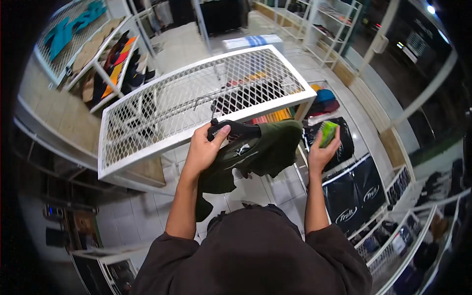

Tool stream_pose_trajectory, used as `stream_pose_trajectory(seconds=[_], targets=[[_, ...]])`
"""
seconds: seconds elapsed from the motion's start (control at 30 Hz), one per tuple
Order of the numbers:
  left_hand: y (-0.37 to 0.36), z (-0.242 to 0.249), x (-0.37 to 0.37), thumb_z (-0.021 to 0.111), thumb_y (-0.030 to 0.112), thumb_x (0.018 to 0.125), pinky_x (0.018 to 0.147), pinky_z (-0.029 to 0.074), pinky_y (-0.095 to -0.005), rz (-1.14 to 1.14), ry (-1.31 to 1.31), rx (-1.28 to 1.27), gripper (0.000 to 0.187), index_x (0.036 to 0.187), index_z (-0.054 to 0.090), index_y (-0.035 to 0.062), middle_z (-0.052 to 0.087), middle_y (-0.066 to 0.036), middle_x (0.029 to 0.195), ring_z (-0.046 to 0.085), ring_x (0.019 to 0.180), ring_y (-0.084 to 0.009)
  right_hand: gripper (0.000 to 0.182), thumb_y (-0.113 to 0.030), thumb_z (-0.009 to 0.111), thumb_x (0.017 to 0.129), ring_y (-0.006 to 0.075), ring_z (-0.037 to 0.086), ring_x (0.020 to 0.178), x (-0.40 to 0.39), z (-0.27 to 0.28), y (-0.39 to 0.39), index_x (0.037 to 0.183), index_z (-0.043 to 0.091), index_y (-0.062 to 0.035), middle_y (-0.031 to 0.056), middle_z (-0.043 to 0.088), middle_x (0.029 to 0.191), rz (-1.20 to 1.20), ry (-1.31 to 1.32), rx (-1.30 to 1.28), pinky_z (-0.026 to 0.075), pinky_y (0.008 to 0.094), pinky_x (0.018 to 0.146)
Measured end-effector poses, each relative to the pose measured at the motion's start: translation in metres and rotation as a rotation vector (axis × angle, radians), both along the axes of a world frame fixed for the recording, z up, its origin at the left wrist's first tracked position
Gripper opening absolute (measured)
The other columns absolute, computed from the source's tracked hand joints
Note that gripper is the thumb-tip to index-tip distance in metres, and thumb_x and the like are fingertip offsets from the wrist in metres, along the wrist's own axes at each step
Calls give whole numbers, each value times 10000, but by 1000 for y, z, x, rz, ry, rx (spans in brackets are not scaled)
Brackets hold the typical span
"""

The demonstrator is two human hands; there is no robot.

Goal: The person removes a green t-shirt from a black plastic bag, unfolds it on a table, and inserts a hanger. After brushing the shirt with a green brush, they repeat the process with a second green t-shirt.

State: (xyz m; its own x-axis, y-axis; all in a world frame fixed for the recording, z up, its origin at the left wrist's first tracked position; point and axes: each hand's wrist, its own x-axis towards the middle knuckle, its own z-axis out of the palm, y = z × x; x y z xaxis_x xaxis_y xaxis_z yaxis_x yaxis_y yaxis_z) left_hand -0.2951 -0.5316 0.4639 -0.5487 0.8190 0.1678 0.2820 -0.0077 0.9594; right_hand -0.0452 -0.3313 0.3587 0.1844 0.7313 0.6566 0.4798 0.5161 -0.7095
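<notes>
My left hand [202, 150] is closed on the neck of a black hanger [241, 130], its metal hook pointing up and away from me. From that hanger a dark green shirt [279, 145] drapes in front of my chest, with a small white mark inside its collar. My right hand [322, 155], off to the right and apart from the shirt, grips a small bright green packet [328, 133] between thumb and fingers. The packet's print is too blurred to read.
A white mesh-topped table [196, 93] stands right ahead, with folded clothes beneath it. Black printed bags [354, 194] lie to the right. A white rack [393, 241] with small goods is at lower right, and a shelf of clothes [115, 66] at upper left.
</notes>
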Motion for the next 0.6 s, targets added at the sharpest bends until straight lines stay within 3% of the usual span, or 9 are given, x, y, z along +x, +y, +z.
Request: stream_pose_trajectory(seconds=[0.07,0.13,0.27,0.33,0.37,0.4,0.43,0.5,0.6], targets=[[-2,-4,-8,714,299,982,529,316,-230,-13,7,-43,270,921,694,36,537,75,680,421,595,-20,627,-126,735,924,412,533,1233,8,17,-25,1461,457,44,259,539,1338,-59,-14,197,411,464,1071],[-4,-1,-7,711,300,986,527,313,-228,-114,-31,-24,267,923,692,41,529,78,676,419,591,-17,628,-107,770,894,388,538,1239,-6,29,-59,1438,487,29,233,549,1351,-2,-15,229,419,447,1069],[-12,-7,-14,699,302,995,520,305,-223,-235,-57,-20,261,940,695,47,516,85,661,411,578,-13,718,-24,775,737,380,554,1234,-63,5,-137,1412,532,-47,202,546,1368,242,-148,348,456,442,1049],[-20,-9,-20,697,305,998,507,296,-225,-282,-116,-23,262,929,692,52,509,84,652,398,562,-12,759,-11,747,666,379,570,1211,-78,-5,-181,1395,555,-93,194,554,1361,518,-257,269,474,447,1031],[-24,-11,-24,697,305,998,507,296,-225,-305,-113,-23,262,929,692,52,509,84,652,398,562,-12,753,-17,746,660,378,577,1200,-78,-8,-196,1386,562,-105,192,556,1358,501,-250,278,480,448,1022],[-30,-15,-27,690,260,1001,582,389,-235,-332,-93,0,244,981,698,18,604,41,752,491,651,-30,748,-23,744,655,377,584,1189,-80,-10,-207,1376,570,-118,191,558,1356,485,-243,287,485,450,1013],[-34,-19,-30,683,215,1005,658,482,-245,-356,-80,23,235,1033,704,-17,698,-2,852,585,740,-47,750,-17,727,648,378,591,1176,-78,-15,-207,1373,566,-123,193,555,1358,380,-221,331,487,453,1010],[-47,-20,-35,685,219,1004,668,486,-246,-382,-114,-47,237,1033,703,-16,699,-1,857,589,744,-52,747,21,659,683,443,547,1234,-53,-19,-189,1409,492,-36,243,557,1314,92,-317,393,429,522,1083],[-66,-21,-41,690,233,1003,699,503,-256,-370,-204,-116,253,1039,698,-18,703,-4,866,604,753,-70,580,-107,706,929,435,512,1227,-16,-18,-167,1435,456,29,262,523,1328,-297,-152,52,410,487,1060]])
